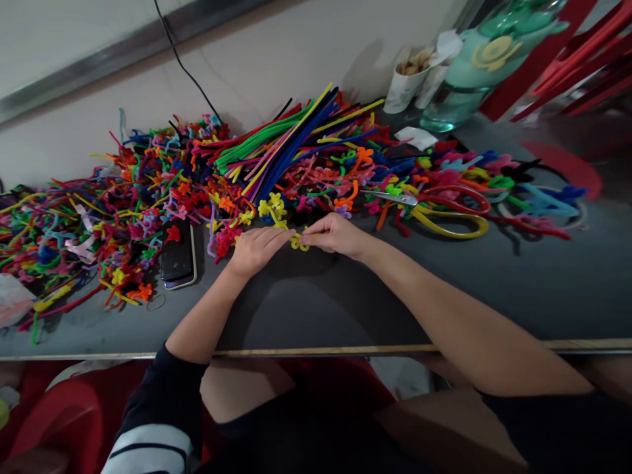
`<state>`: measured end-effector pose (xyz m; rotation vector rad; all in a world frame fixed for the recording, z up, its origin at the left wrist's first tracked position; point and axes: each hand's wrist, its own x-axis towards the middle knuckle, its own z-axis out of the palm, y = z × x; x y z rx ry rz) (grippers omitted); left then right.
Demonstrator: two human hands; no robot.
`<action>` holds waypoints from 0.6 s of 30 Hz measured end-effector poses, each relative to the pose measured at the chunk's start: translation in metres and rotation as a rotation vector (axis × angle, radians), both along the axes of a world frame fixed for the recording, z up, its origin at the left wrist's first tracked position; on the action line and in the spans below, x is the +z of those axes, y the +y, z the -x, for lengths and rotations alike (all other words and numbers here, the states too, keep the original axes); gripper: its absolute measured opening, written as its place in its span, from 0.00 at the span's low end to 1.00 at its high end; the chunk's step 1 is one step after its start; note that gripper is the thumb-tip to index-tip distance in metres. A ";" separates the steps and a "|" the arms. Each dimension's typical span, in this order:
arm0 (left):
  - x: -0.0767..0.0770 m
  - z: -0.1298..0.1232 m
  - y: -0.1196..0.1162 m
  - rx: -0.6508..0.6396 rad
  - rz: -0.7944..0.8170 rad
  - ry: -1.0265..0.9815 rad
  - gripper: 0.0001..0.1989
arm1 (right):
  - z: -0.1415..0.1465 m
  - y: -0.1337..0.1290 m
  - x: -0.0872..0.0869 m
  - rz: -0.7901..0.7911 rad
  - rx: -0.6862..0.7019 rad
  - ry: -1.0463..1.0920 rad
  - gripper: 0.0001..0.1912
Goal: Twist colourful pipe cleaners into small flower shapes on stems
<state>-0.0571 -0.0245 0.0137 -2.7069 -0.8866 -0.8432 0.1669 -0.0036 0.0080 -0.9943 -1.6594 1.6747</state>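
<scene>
Looped yellow fuzzy stem [299,243] between the two hands, over the near part of the worktop [316,316].

Stem sits at the fingertips: left of the right hand [338,235], right of the left hand [257,250]; both about equally near. Visible loops run roughly side to side; full long axis hidden by the fingers. Right thumb and finger pinch the stem; left fingers lie close together, tips beside it, hold underneath cannot be told. Just beyond: yellow flower shapes [273,207]. Farther out: bundle of straight stems [269,145] on a multicoloured heap [143,197]. Scissors [419,214] to the right, phone [178,263] to the left.
</scene>
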 end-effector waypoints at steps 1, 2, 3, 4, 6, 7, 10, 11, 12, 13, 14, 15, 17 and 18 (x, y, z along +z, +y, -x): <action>0.000 0.000 0.000 -0.004 0.001 -0.003 0.13 | -0.001 0.000 0.001 0.002 0.016 -0.007 0.17; 0.000 0.001 0.000 -0.009 0.004 -0.008 0.13 | -0.001 -0.001 0.002 -0.004 0.028 -0.014 0.17; 0.000 0.000 0.000 -0.013 0.008 -0.009 0.13 | -0.001 -0.001 0.003 -0.019 0.039 -0.021 0.16; 0.001 0.000 -0.001 -0.015 0.010 -0.003 0.13 | -0.002 -0.001 0.004 -0.041 0.052 -0.029 0.15; 0.004 -0.001 -0.001 -0.019 0.007 0.046 0.12 | -0.002 -0.001 0.007 -0.095 0.086 -0.048 0.14; 0.006 -0.002 -0.002 -0.023 0.000 0.082 0.12 | -0.002 -0.001 0.007 -0.115 0.110 -0.054 0.14; 0.013 -0.005 -0.003 -0.064 -0.025 0.156 0.11 | -0.002 0.000 0.004 -0.125 0.195 -0.056 0.14; 0.015 -0.006 -0.003 -0.084 -0.030 0.156 0.10 | -0.002 0.000 0.003 -0.124 0.218 -0.053 0.14; 0.017 -0.007 -0.003 -0.101 -0.040 0.153 0.10 | -0.002 0.000 0.002 -0.130 0.235 -0.053 0.14; 0.018 -0.008 -0.004 -0.111 -0.053 0.156 0.10 | -0.002 0.000 0.000 -0.149 0.239 -0.064 0.14; 0.018 -0.009 -0.005 -0.109 -0.066 0.168 0.10 | -0.001 -0.001 0.000 -0.190 0.229 -0.091 0.14; 0.018 -0.011 -0.006 -0.095 -0.074 0.184 0.10 | -0.001 -0.002 0.000 -0.257 0.205 -0.137 0.14; 0.015 -0.017 -0.007 -0.022 -0.046 0.185 0.11 | 0.001 -0.005 0.001 -0.459 0.127 -0.284 0.12; 0.012 -0.020 -0.008 0.038 0.000 0.148 0.11 | 0.003 -0.007 0.001 -0.575 0.079 -0.371 0.12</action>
